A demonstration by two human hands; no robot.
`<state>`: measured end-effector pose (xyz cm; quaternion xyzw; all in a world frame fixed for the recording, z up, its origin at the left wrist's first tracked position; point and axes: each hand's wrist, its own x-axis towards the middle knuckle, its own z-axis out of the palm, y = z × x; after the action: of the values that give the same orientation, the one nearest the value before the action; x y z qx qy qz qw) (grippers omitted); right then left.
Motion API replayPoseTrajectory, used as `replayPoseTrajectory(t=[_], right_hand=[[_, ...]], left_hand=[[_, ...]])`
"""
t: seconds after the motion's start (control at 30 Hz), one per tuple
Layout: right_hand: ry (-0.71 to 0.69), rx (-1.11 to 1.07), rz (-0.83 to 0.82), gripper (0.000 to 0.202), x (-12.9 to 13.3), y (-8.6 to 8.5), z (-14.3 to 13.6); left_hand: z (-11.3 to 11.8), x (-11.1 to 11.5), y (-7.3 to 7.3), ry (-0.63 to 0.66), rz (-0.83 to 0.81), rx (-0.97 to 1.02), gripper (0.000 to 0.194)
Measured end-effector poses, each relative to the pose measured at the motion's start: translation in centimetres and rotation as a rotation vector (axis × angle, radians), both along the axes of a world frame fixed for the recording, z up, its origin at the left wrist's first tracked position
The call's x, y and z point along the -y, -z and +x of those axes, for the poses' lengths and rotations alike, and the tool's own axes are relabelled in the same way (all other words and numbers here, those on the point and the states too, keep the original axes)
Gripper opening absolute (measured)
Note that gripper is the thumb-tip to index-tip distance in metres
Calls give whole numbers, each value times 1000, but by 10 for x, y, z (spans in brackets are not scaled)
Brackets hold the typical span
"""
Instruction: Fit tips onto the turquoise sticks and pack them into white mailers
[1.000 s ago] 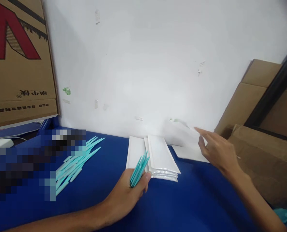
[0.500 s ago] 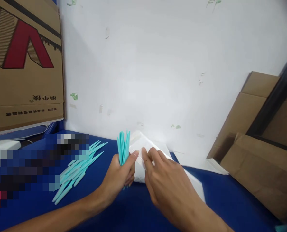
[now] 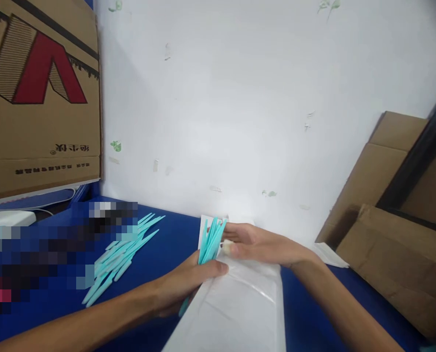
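My left hand (image 3: 188, 283) is closed around a bundle of slender teal pointed sticks (image 3: 211, 242), their tips upward. Its thumb also presses on the front of a white plastic bag (image 3: 240, 303), which hangs toward me. At the bag's upper edge is my right hand (image 3: 256, 242), its fingers reaching behind the sticks and its thumb at the near side, gripping the bag there. A small pale patch shows at that thumb's tip; I cannot make out what it is. Left of my hands, more teal sticks (image 3: 124, 254) lie in a loose pile on the blue table.
A printed cardboard box (image 3: 56, 122) stands at left, with a white object (image 3: 16, 219) below it. Part of the left table is pixelated. A white board (image 3: 210, 107) rises behind. Cardboard (image 3: 397, 264) and a flat white piece (image 3: 330, 255) are at right.
The bag has swung round and down toward me, its front now spread out. My left hand moved right with the sticks, which now overlap the bag's top. My right hand turned and its fingers extended.
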<state>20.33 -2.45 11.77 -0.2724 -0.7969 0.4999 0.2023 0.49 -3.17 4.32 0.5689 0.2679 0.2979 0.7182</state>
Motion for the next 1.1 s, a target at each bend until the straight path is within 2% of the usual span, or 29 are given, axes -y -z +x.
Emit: replayPoseTrajectory(t=[0.07, 0.13, 0.23, 0.27, 0.37, 0.53, 0.67, 0.83, 0.9, 0.97, 1.03, 1.1], right_hand=[[-53, -85, -166, 56, -5, 14, 0], [-99, -176, -249, 65, -7, 29, -5], [-112, -343, -273, 43, -5, 46, -22], [-85, -399, -297, 41, -3, 50, -28], [4, -476, -362, 53, -3, 58, -39], [96, -581, -367, 56, -14, 63, -42], [186, -788, -489, 50, -20, 53, -34], [389, -1134, -457, 42, -21, 20, 1], [468, -1243, -400, 41, -19, 4, 21], [510, -1307, -337, 41, -14, -11, 38], [492, -1336, -289, 43, -7, -22, 50], [462, -1345, -262, 44, 2, -28, 52]], left_hand=[[1, 2, 5, 93, -83, 18, 54], [4, 4, 9, 166, -144, 42, 52], [8, 7, 13, 235, -180, 78, 44], [8, 8, 14, 238, -194, 72, 43], [9, 6, 19, 203, -269, 45, 47], [8, -2, 19, 142, -382, 58, 51], [9, -5, 20, 186, -409, 39, 45], [13, -4, 24, 291, -298, 95, 28], [12, -5, 22, 226, -276, 48, 33], [10, -8, 18, 72, -287, -24, 41], [7, -12, 15, -60, -285, -62, 49], [4, -16, 12, -81, -234, -35, 57]])
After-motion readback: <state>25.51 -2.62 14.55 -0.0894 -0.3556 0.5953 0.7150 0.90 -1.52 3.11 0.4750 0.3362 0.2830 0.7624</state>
